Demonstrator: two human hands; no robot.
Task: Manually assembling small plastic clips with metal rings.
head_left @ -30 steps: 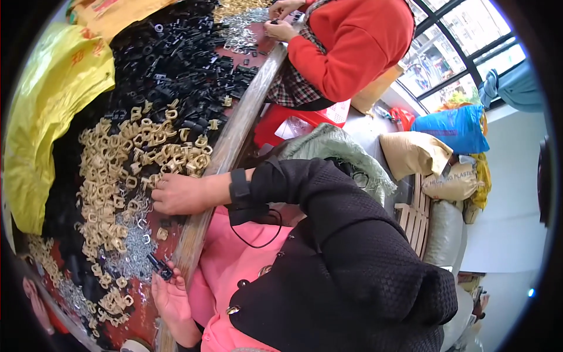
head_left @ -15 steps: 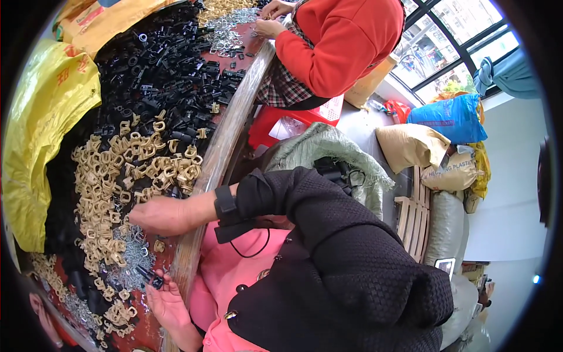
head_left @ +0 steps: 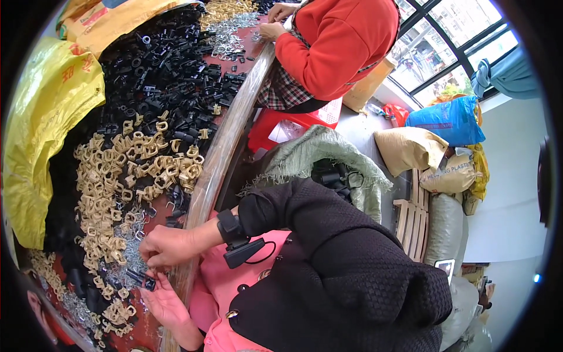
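Note:
My left hand (head_left: 167, 304) lies palm up at the table's near edge, its fingertips closed on a small black plastic part (head_left: 149, 284) with a long narrow end. Just above it hovers my right hand (head_left: 167, 243), knuckles up, fingers bent together in a pinch; what they hold, if anything, is hidden. The right fingertips are close to the black part; contact cannot be made out. Beside both hands spreads a heap of small silvery metal pieces (head_left: 134, 249). Beige plastic ring-shaped pieces (head_left: 99, 199) are piled beyond it.
A large heap of black plastic parts (head_left: 158, 82) covers the upper table. A yellow sack (head_left: 50, 135) borders the far side. The table's wooden edge (head_left: 226, 141) runs past me. A person in a red top (head_left: 340, 50) works above; an open woven sack (head_left: 316, 149) stands between us.
My right hand has moved from the beige and metal pieces down toward my left hand. The left hand keeps the black part, shifted slightly.

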